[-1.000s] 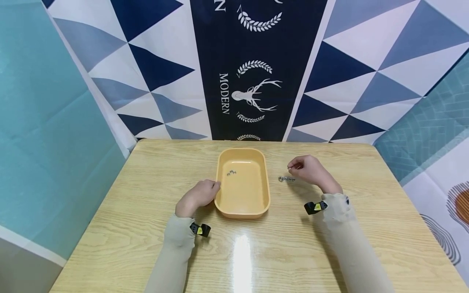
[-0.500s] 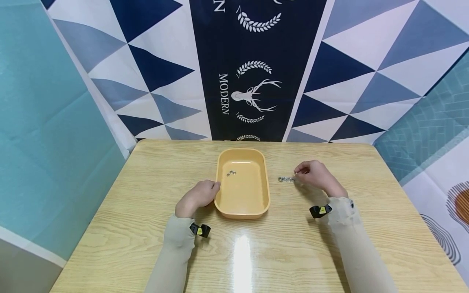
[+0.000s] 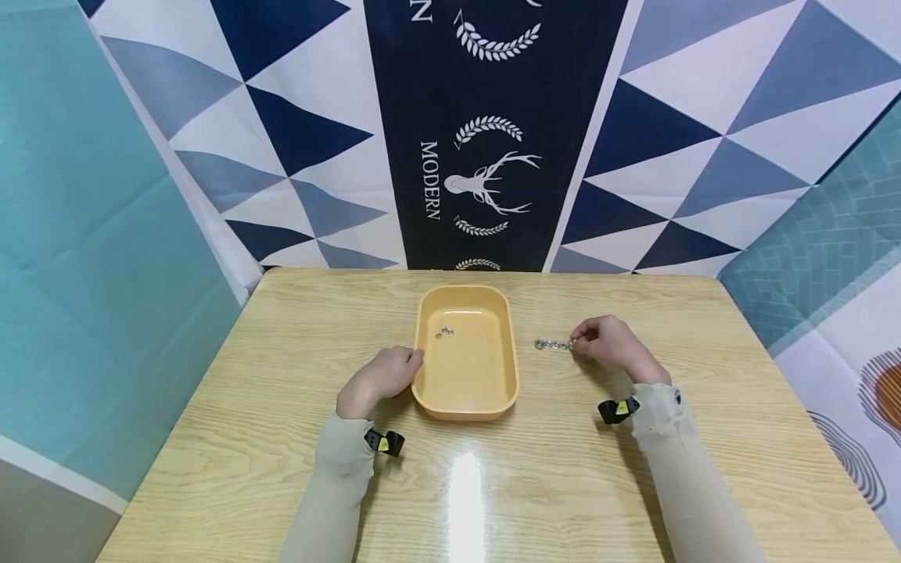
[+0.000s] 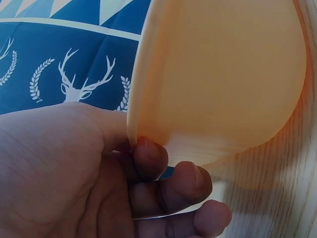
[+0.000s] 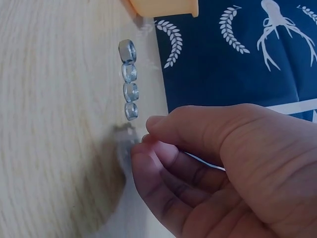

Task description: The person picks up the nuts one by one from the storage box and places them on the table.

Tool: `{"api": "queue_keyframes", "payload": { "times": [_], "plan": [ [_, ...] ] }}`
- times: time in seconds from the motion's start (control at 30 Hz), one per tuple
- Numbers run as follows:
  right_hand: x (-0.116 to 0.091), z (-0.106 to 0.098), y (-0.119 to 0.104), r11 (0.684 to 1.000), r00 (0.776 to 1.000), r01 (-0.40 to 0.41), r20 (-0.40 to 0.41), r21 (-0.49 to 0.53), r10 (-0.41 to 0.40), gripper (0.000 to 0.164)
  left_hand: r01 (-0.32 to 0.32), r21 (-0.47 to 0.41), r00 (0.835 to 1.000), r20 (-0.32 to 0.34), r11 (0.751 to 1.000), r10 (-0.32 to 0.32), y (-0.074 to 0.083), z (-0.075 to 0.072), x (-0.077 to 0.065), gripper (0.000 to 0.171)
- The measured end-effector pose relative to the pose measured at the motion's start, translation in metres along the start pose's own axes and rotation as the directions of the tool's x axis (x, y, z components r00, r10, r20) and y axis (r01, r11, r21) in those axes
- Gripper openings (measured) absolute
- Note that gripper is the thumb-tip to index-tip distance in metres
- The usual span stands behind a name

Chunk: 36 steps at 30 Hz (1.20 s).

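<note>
My left hand (image 3: 383,375) grips the left rim of a yellow plastic tray (image 3: 464,410), thumb over the edge and fingers curled below, as the left wrist view shows. Inside the tray lies a small cluster of silvery nuts (image 3: 444,332). To the right of the tray, several shiny nuts (image 3: 551,344) form a straight row on the table. At the row's right end, my right hand (image 3: 611,344) pinches a small nut (image 3: 572,344) between thumb and index finger. In the right wrist view those fingertips are close beside the last nut (image 5: 131,111), and the pinched piece is mostly hidden.
The wooden table (image 3: 464,493) reaches back to a patterned cloth wall (image 3: 486,156). The tray's right wall (image 3: 513,360) stands a short way left of the row. A black wrist camera (image 3: 614,410) sits on my right sleeve.
My right hand has come down and to the right with the small nut, from above the row to its right end. My left hand and the tray have stayed in place.
</note>
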State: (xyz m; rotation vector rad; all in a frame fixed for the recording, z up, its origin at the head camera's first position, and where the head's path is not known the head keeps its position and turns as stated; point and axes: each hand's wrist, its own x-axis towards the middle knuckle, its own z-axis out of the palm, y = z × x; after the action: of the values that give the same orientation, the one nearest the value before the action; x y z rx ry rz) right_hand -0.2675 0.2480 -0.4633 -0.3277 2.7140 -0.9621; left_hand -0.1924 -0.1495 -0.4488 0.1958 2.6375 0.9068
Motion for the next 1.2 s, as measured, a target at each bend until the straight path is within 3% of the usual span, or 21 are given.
{"api": "queue_keyframes", "payload": {
  "times": [0.73,1.2],
  "plan": [
    [0.0021,0.0039,0.0035,0.999,1.0,-0.012,0.026,-0.043,0.013,0.015,0.01,-0.009,1.0,0.003,1.0,-0.01,0.0006,0.0006,-0.001,0.049],
    [0.0041,0.0052,0.0068,0.999,0.999,-0.045,0.026,-0.01,0.045,0.017,0.004,0.007,1.0,-0.002,1.0,-0.004,-0.0015,0.0013,0.0013,0.05]
  ]
}}
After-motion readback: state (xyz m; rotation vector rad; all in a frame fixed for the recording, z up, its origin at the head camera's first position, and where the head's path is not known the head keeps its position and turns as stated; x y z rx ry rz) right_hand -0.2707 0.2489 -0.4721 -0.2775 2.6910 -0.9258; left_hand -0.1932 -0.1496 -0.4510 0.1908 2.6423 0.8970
